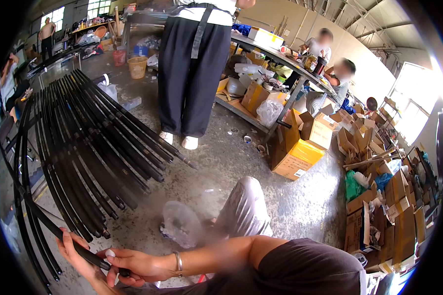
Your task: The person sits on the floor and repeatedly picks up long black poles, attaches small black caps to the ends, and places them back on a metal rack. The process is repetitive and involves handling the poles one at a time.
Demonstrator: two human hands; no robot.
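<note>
Rough grey concrete floor (241,162) runs through this workshop, under a person seated low with both hands at the bottom of the view.

The right hand (135,265), a metal bangle (178,264) on its wrist, has its fingers (114,255) curled shut around the near end of a long thin black rod (76,248). The left hand (74,253) is wrapped about the same rod just beside it, fingers closed underneath. The held rod slants up and to the left, away from the hands.

Judging by its slim, glossy look and great length, the rod is likely light and stiff along most of its run but whippy toward the far end, and fairly slick; a hold near the butt with a second hand a little further up looks soundest, as the tip would sway if gripped at one point only.

Just beyond lies a fanned bundle of black rods (98,142), ends pointing toward the person, resting on the floor. A crumpled clear plastic bag (180,223) lies near the knee.

Further out, a standing person in wide black trousers (192,78) is at a long counter (275,54) loaded with boxes. An open yellow-and-brown cardboard box (298,155) sits on the floor, heaps of brown cartons (384,196) crowd the right side, and bright windows (411,115) light the wall.
</note>
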